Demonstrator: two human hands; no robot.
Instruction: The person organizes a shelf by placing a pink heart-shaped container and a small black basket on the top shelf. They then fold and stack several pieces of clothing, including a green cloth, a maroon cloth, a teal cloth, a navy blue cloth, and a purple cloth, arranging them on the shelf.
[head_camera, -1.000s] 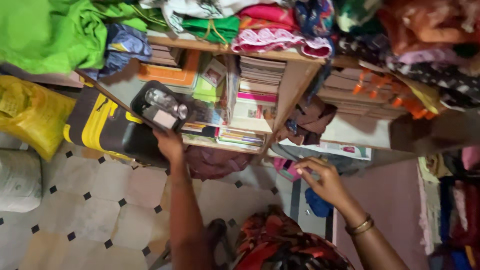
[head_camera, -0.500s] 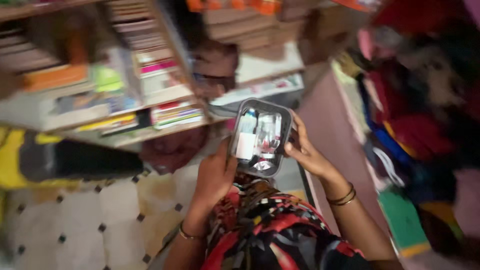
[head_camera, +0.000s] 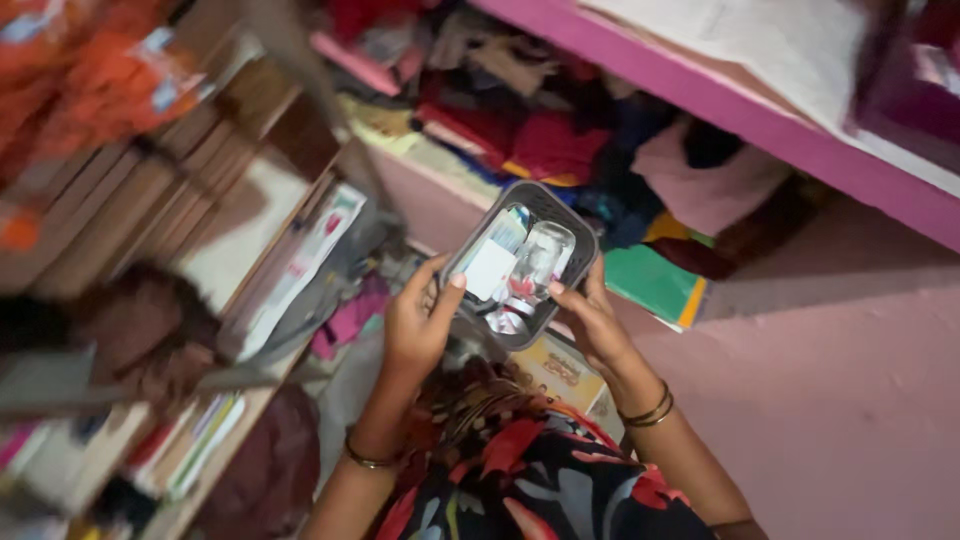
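Both hands hold a small dark grey plastic tray (head_camera: 577, 228) in front of my chest. My left hand (head_camera: 418, 322) grips its near left edge, thumb over the rim. My right hand (head_camera: 590, 322) grips the near right edge, bangles on the wrist. Inside the tray lie a white card (head_camera: 489, 270), a clear plastic bottle (head_camera: 540, 258) and some small packets. The tray sits level between a pink shelf and a wooden bookshelf.
A wooden bookshelf (head_camera: 250, 130) with stacked books and papers stands to the left. A pink shelf (head_camera: 760, 125) runs across the top right, with piled clothes (head_camera: 560, 140) below it. A green book (head_camera: 652, 282) lies beyond the tray. A pink wall (head_camera: 850, 400) fills the right.
My left hand took the tray off the bookshelf and my right hand joined it. The view has swung right, from the bookshelf towards the pink shelf and clothes.
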